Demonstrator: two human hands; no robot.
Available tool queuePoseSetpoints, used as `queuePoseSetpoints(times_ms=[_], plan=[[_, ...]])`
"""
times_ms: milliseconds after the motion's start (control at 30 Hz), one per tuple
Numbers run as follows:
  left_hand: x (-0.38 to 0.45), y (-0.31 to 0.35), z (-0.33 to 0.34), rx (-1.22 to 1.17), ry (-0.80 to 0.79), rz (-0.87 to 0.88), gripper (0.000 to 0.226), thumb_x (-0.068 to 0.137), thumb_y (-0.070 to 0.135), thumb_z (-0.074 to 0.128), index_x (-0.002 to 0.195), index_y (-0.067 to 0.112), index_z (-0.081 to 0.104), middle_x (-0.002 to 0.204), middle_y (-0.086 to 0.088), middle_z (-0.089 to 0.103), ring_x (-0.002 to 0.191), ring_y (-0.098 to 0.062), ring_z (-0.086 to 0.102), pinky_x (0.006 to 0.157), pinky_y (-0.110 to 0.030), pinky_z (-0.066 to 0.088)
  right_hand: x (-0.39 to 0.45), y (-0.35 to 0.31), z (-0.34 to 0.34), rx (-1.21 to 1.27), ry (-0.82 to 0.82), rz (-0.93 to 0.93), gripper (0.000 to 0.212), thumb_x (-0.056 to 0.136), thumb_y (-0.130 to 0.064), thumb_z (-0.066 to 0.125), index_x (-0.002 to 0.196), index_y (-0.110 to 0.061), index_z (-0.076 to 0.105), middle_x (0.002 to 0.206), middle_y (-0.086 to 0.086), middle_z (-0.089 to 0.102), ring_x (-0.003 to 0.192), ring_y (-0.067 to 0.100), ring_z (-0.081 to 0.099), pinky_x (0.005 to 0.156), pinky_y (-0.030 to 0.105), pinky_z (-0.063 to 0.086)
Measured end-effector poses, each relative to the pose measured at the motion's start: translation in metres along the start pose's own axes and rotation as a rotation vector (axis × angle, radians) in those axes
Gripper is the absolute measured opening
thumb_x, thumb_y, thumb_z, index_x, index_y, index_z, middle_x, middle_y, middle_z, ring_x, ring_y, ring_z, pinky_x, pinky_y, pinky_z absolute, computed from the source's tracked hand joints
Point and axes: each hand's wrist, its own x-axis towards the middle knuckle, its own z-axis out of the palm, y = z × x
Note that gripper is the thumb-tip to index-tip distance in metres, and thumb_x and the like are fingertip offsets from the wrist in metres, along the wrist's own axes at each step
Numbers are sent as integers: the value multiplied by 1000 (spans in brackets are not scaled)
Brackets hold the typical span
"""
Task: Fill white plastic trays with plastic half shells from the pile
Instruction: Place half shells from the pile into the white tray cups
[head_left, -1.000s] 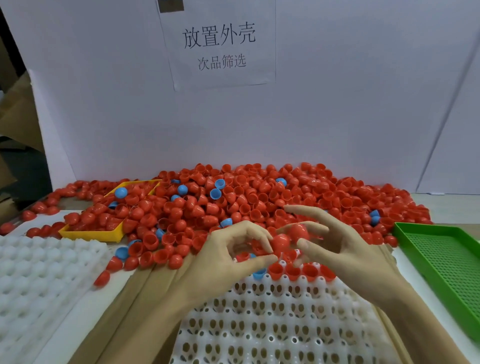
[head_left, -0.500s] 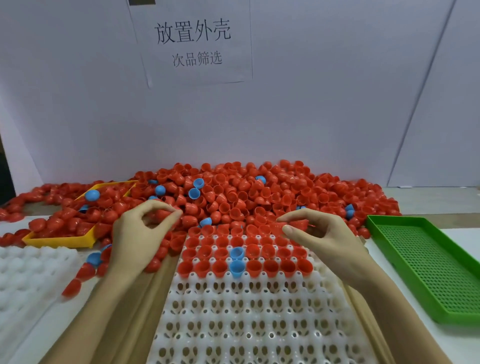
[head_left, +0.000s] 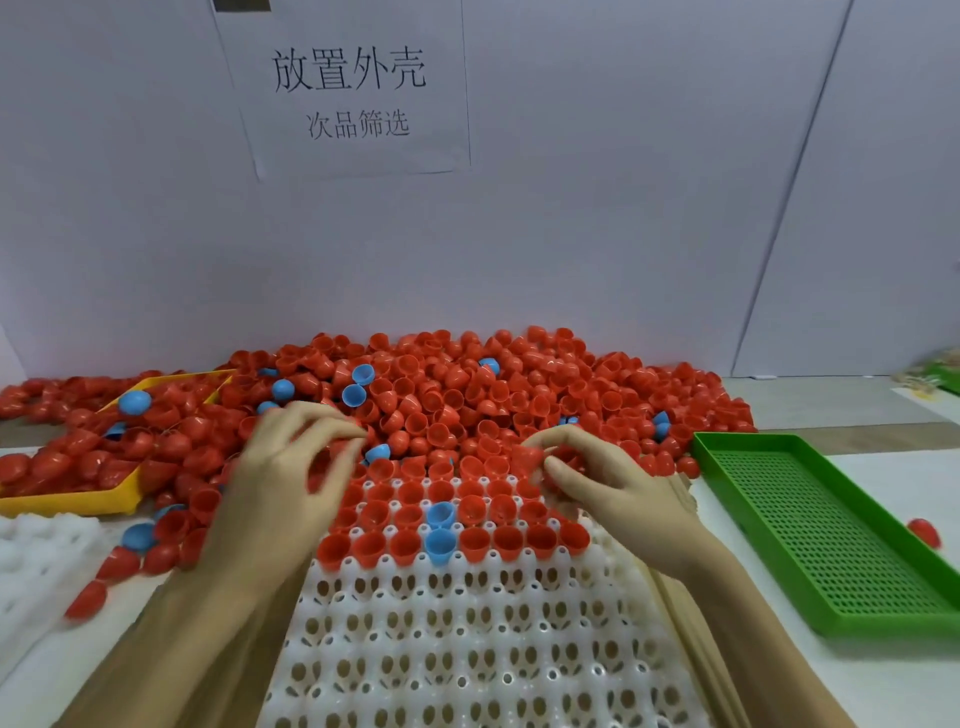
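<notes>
We log one white tray (head_left: 467, 649) in front of us at centre, its far rows filled with red shells and two blue shells (head_left: 439, 530) seated one behind the other; the near rows stand as open sockets.

Beyond the tray's far edge we record the pile (head_left: 467, 395), mostly red half shells with a few blue ones, heaped against the white wall.

Our left hand (head_left: 283, 483) hangs over the tray's far left corner and the pile's edge, fingers curled with thumb and fingertips drawn close; it is blurred, and we cannot tell whether it grips anything.

Our right hand (head_left: 597, 483) sits at the tray's far right corner, thumb and forefinger pinching a red shell (head_left: 527, 457) just above the filled rows.

To the left we note a yellow tray (head_left: 67, 501) partly buried in shells, and nearer us a second white tray (head_left: 36, 566) at the frame's edge, with loose shells between it and the centre tray.

To the right we list a green perforated tray (head_left: 831, 545), and just past it a single red shell (head_left: 923, 531) on the table.

A paper sign (head_left: 353, 88) with printed characters hangs on the wall.
</notes>
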Motion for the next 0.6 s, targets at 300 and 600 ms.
queuePoseSetpoints(times_ms=[300, 600], plan=[[-19, 74, 17, -687, -308, -161, 23, 89, 38, 75, 111, 32, 73, 114, 15, 71, 109, -8, 69, 87, -20, 57, -5, -11, 25, 7, -226, -62, 37, 103, -28, 67, 137, -28, 53, 95, 9, 72, 79, 21, 67, 69, 25, 52], [-22, 83, 19, -677, -289, -239, 15, 81, 48, 75, 87, 35, 78, 115, 19, 65, 116, -6, 62, 97, -14, 46, -1, -8, 35, 97, -268, -65, 41, 98, -9, 73, 133, -14, 51, 91, 6, 74, 77, 14, 67, 70, 22, 53]])
